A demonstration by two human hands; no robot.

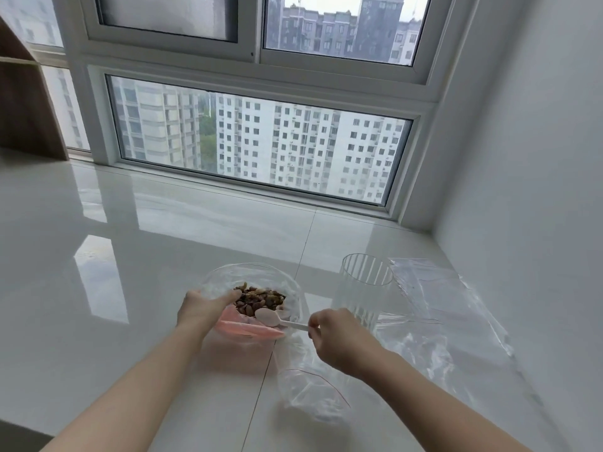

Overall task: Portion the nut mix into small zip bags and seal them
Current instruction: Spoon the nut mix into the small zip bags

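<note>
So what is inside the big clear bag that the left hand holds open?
Brown nut mix, with the bowl of a white spoon resting on it. The left hand and the pink zip strip hide the bag's near side.

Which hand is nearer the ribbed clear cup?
Right. The right hand pinches the spoon handle just in front and left of the cup. The left hand grips the far side of the nut bag, farther left.

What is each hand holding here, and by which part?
Right hand pinches the white spoon by its handle end. Left hand grips the nut-mix bag at its left rim.
</note>
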